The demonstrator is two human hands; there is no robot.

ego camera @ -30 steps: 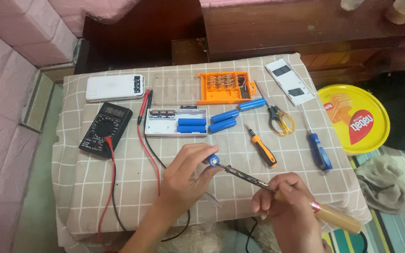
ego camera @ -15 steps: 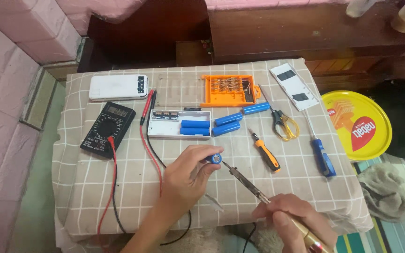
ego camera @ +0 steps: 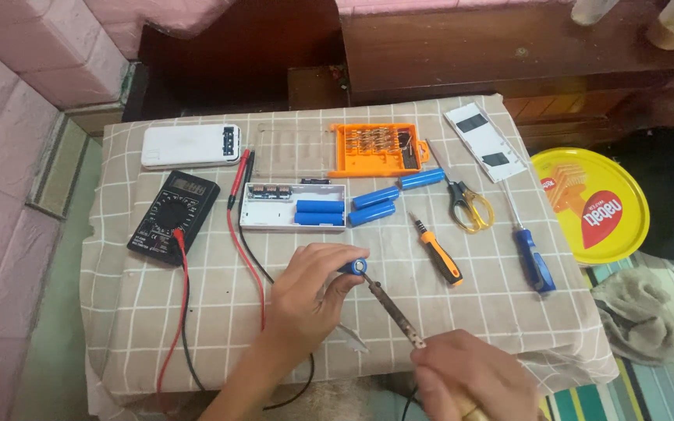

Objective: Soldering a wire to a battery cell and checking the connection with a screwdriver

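Observation:
My left hand (ego camera: 310, 292) grips a blue cylindrical battery cell (ego camera: 355, 267) near the front of the checked table cover, its round end facing right. My right hand (ego camera: 473, 378) holds a soldering iron (ego camera: 395, 312) by its handle at the bottom edge. The iron's tip touches the end of the cell. A white battery case (ego camera: 274, 207) with two blue cells in it lies just beyond my left hand, and three loose blue cells (ego camera: 388, 200) lie to its right.
A black multimeter (ego camera: 173, 217) with red and black leads sits at left, a white power-bank shell (ego camera: 189, 146) behind it. An orange bit set (ego camera: 377, 150), scissors (ego camera: 466, 204), an orange screwdriver (ego camera: 440, 253), a blue screwdriver (ego camera: 530, 253) and a yellow round tin (ego camera: 590, 204) lie right.
My right hand has pulled back toward the bottom edge along the iron's handle. The view has shifted slightly. The iron's tip stays at the cell's end and my left hand keeps its grip.

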